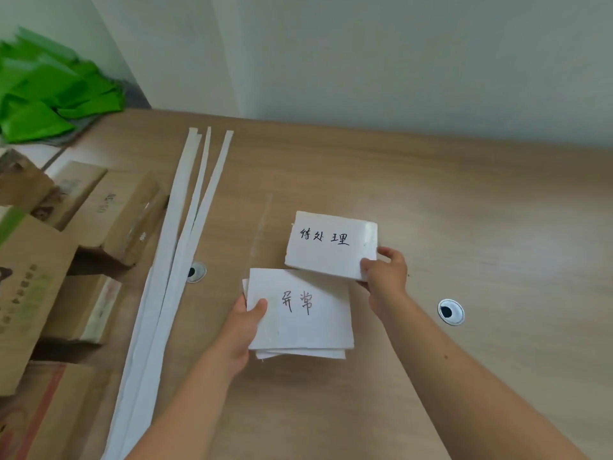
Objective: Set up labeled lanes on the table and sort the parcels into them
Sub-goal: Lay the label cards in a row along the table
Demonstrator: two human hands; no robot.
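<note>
My left hand (pixel 243 322) holds a small stack of white label cards (pixel 308 330) by its left edge, thumb on top; the top card bears two handwritten characters. My right hand (pixel 386 268) pinches the lower right corner of a separate white label card (pixel 328 244) with three handwritten characters, held just beyond the stack and overlapping its far edge. Several long white strips (pixel 185 234) lie lengthwise on the wooden table (pixel 464 200) to the left of my hands. Brown cardboard parcels (pixel 109 214) are piled at the table's left side.
Two round cable holes sit in the tabletop, one by the strips (pixel 196 271) and one right of my right arm (pixel 450 312). Green bags (pixel 49 94) lie at the far left corner. A pale wall runs along the table's far edge.
</note>
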